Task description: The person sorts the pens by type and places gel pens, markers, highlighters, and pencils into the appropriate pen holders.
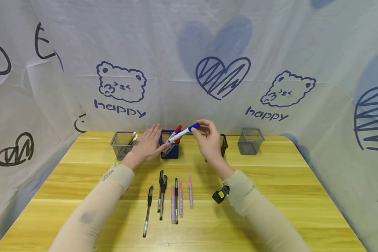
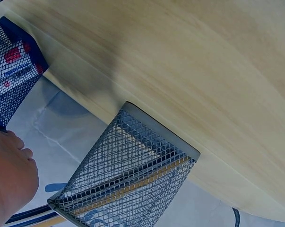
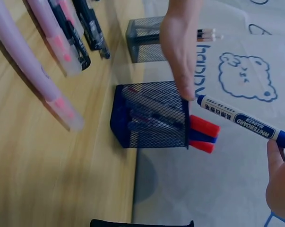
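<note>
My right hand (image 1: 210, 141) pinches a blue-capped whiteboard marker (image 1: 182, 133) near its cap. The marker slants, with its lower end just above the rim of the blue mesh pen holder (image 1: 170, 154). Red-capped markers (image 3: 203, 128) lean inside that holder and stick out of its top. Fingers straight, my left hand (image 1: 147, 142) lies by the left side of the holder, its thumb at the rim. In the left wrist view only part of the left hand (image 2: 12, 179) shows, beside the blue holder.
Left of the blue holder stands a grey mesh holder (image 2: 133, 165) with pencils. A dark holder (image 1: 223, 145) is partly hidden behind my right hand; another grey holder (image 1: 250, 143) stands farther right. Black pens (image 1: 148, 210) and pink highlighters (image 1: 190, 190) lie in front.
</note>
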`<state>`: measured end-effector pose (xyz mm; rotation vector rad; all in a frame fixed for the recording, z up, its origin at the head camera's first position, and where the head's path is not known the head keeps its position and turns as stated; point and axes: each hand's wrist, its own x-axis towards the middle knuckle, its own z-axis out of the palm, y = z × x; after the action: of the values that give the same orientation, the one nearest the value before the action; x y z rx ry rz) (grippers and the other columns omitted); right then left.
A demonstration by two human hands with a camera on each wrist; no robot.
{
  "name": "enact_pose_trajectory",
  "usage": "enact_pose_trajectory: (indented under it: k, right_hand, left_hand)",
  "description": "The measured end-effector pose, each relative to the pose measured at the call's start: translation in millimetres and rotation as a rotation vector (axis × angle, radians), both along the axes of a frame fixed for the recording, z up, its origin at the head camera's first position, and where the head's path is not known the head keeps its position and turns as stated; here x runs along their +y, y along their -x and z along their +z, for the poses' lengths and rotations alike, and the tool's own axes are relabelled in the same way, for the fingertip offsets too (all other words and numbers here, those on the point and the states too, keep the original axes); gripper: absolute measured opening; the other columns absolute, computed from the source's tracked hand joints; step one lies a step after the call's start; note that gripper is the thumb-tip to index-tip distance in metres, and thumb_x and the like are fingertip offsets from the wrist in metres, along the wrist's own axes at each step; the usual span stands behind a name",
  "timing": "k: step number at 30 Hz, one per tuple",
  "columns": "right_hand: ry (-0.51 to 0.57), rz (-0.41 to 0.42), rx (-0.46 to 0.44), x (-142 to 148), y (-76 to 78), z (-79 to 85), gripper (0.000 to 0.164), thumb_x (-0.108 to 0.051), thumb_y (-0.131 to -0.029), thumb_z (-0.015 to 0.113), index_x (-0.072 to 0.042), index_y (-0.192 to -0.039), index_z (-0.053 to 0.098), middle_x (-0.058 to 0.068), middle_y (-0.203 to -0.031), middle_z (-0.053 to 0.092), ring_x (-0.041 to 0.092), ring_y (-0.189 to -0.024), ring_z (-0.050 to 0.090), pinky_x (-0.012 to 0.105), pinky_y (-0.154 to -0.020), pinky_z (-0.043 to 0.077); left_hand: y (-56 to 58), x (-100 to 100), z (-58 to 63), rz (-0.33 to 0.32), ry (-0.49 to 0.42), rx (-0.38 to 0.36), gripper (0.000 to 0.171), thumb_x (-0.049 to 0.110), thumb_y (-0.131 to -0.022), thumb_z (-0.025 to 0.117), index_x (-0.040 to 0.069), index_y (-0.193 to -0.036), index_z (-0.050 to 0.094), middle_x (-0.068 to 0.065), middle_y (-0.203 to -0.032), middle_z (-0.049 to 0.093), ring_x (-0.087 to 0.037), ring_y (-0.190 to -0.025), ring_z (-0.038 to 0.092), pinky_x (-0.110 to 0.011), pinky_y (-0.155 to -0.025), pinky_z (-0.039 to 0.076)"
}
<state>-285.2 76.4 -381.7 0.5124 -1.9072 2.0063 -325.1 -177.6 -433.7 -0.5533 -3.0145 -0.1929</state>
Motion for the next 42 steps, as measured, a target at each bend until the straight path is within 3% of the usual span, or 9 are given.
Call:
enact_pose_trajectory:
  k: [3,14,20,25,30,35,42]
  right_hand:
    - [-0.030,0.003,-0.015,-6,7.7,-2.9,0.028,0.003,-0.098,0.068,0.004,-0.125,0.061,0.025,-0.129,0.059,0.028,-0.113,0.066,0.025,-0.090,0.060]
    - [-0.230,0.006,-0.021,-30,26.5,-11.3,0.024,-0.003,-0.099,0.070,0.002,-0.123,0.067,0.015,-0.123,0.062,0.028,-0.116,0.068,0.029,-0.097,0.059]
    - [-0.449,-0.064,0.070,-36,33.0,-18.7,0.022,-0.007,-0.099,0.071,-0.001,-0.120,0.073,0.014,-0.119,0.069,0.026,-0.110,0.070,0.032,-0.096,0.059]
    - [-0.635,-0.096,0.123,-35,33.7,-25.9,0.025,-0.012,-0.101,0.070,-0.008,-0.125,0.075,0.010,-0.125,0.070,0.027,-0.114,0.064,0.040,-0.097,0.056]
    - [-0.789,-0.050,0.154,-30,32.3,-29.2,0.034,-0.016,-0.102,0.069,-0.009,-0.135,0.070,0.011,-0.137,0.064,0.030,-0.125,0.057,0.046,-0.103,0.052]
    - [-0.873,0.014,0.177,-27,31.7,-25.0,0.046,-0.018,-0.101,0.071,-0.007,-0.144,0.062,0.014,-0.147,0.055,0.034,-0.134,0.048,0.049,-0.112,0.046]
    - [-1.051,0.042,0.137,-20,29.7,-24.9,0.063,-0.024,-0.101,0.071,-0.018,-0.158,0.047,0.010,-0.163,0.039,0.033,-0.147,0.035,0.049,-0.120,0.039]
  left_hand:
    - [-0.4,1,-0.8,0.000,0.001,-0.001,0.090,0.063,-0.108,0.034,-0.004,-0.164,0.014,-0.021,-0.173,0.006,-0.037,-0.160,0.006,-0.048,-0.131,0.007]
    - [1.2,0,0.8,0.000,0.000,0.000,0.093,0.066,-0.107,0.030,-0.005,-0.164,0.014,-0.023,-0.172,0.007,-0.039,-0.160,0.007,-0.051,-0.131,0.010]
    - [0.6,-1,3.4,0.007,0.011,-0.012,0.090,0.062,-0.108,0.032,-0.005,-0.164,0.012,-0.023,-0.173,0.005,-0.038,-0.160,0.005,-0.050,-0.131,0.008]
    - [0.2,-1,3.1,-0.001,0.010,0.006,0.090,0.063,-0.108,0.034,-0.005,-0.164,0.015,-0.023,-0.173,0.007,-0.040,-0.159,0.008,-0.051,-0.131,0.010]
    - [0.9,1,0.3,-0.022,0.000,0.008,0.091,0.063,-0.108,0.034,-0.007,-0.163,0.017,-0.024,-0.172,0.008,-0.041,-0.159,0.009,-0.052,-0.130,0.010]
    - [3.2,0,0.9,-0.017,-0.005,0.022,0.089,0.061,-0.108,0.035,-0.007,-0.163,0.017,-0.025,-0.172,0.009,-0.041,-0.159,0.009,-0.052,-0.130,0.011]
    - [4.8,0,-0.8,-0.016,0.006,0.012,0.089,0.060,-0.109,0.035,-0.007,-0.163,0.016,-0.024,-0.172,0.007,-0.041,-0.159,0.007,-0.052,-0.130,0.010]
